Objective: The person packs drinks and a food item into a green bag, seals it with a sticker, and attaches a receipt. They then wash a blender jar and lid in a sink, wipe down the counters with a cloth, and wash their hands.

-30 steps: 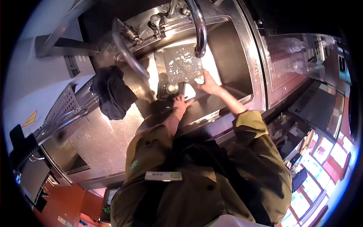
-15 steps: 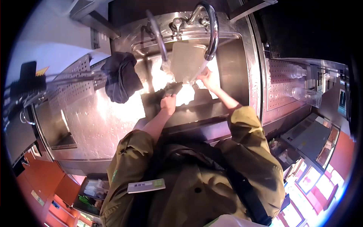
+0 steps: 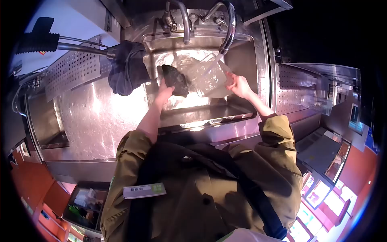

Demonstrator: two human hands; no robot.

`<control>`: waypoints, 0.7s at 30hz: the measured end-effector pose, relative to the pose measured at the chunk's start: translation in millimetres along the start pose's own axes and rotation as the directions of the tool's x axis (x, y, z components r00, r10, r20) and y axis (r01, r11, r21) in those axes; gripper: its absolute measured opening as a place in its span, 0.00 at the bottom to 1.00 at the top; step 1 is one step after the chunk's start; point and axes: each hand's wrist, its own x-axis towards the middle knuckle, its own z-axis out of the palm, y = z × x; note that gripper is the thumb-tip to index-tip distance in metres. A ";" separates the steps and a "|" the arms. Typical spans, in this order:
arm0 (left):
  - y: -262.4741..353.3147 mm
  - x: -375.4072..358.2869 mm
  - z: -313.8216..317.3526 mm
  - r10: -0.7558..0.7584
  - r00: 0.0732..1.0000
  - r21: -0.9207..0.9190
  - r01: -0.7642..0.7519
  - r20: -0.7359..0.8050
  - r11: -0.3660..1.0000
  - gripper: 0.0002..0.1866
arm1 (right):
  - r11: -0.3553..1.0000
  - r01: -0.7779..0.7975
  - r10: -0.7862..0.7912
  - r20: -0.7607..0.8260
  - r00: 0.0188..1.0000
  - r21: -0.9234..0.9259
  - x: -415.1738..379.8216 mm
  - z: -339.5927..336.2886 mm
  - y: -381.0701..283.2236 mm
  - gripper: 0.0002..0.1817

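Over the metal sink point(image 3: 201, 112), my left hand point(image 3: 164, 91) grips a dark scrubbing pad or cloth point(image 3: 175, 80); its exact kind is unclear. My right hand point(image 3: 238, 85) is closed on the right edge of a clear, flat plastic container or lid point(image 3: 209, 78), tilted under the water. A stream runs onto it from the curved right faucet point(image 3: 233, 30). The dark pad is at the left of the clear piece, and both are above the bright sink bottom.
A second faucet point(image 3: 185, 24) hangs over the sink's back edge. Dark cloth point(image 3: 127, 68) drapes over a metal bar at the left. Perforated metal panels point(image 3: 74, 70) lie at the left. Clear containers point(image 3: 318, 99) stand at the right.
The clear piece has come nearer and tilted lower, with my right hand now at its right edge. My left hand has moved left and up with the dark pad. The view has shifted.
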 end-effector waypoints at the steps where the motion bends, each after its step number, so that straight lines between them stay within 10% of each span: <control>1: 2.9 4.1 6.7 0.000 1.000 -0.021 -0.001 -0.017 1.000 0.38 | 0.996 0.048 -0.045 0.036 0.998 -0.077 -2.3 -2.7 1.7 0.31; 5: 21.9 -2.0 24.2 -0.099 0.986 -0.200 0.071 -0.132 0.977 0.36 | 0.972 0.155 -0.131 0.136 0.982 -0.178 -7.8 -7.8 5.1 0.32; 8: 7.7 9.6 26.2 -0.049 0.981 -0.008 0.049 -0.187 0.999 0.37 | 0.966 0.205 -0.179 0.166 0.970 -0.155 -16.0 -14.7 -6.4 0.32; 12: 28.8 -8.8 33.2 -0.112 0.994 -0.220 0.109 0.001 0.969 0.36 | 0.948 0.267 -0.238 0.171 0.956 -0.172 -18.2 -8.8 -15.1 0.33; 15: 31.6 -3.1 41.2 -0.027 0.994 0.044 0.032 -0.108 0.999 0.29 | 0.964 0.160 -0.132 0.138 0.982 -0.211 -17.0 -2.9 -30.0 0.33; 21: 20.5 -5.6 33.2 -0.132 0.921 -0.080 0.110 -0.367 0.991 0.22 | 0.977 0.064 -0.043 -0.107 0.993 0.202 -8.5 31.4 -8.6 0.34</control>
